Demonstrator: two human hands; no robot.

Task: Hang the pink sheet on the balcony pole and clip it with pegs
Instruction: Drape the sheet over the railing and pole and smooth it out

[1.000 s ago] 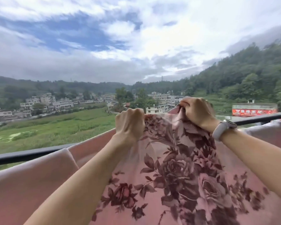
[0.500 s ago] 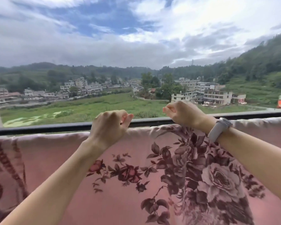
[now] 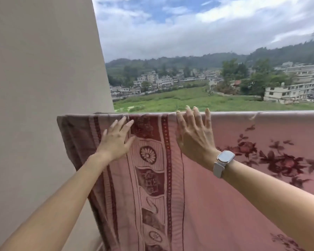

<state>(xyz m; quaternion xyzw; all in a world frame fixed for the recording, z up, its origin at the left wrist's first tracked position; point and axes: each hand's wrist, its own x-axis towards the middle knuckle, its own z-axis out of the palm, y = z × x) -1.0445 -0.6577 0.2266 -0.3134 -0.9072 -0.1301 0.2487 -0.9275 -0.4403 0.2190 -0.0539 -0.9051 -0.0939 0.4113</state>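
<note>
The pink sheet (image 3: 225, 205), printed with dark red flowers and a patterned border strip, hangs draped over the balcony pole, which it covers all along the top edge. A short dark end of the pole (image 3: 99, 112) shows by the wall. My left hand (image 3: 116, 140) lies flat and open against the sheet's border, fingers spread, just below the top. My right hand (image 3: 194, 134), with a white watch on the wrist, is open too, its fingertips over the top fold. No pegs are in view.
A beige wall (image 3: 40, 87) stands close at the left, right beside the sheet's left edge. Beyond the pole lie green fields, buildings and hills far below.
Both hands have let go of the bunched sheet and now lie open on it. The view has swung left to the sheet's border end by the wall.
</note>
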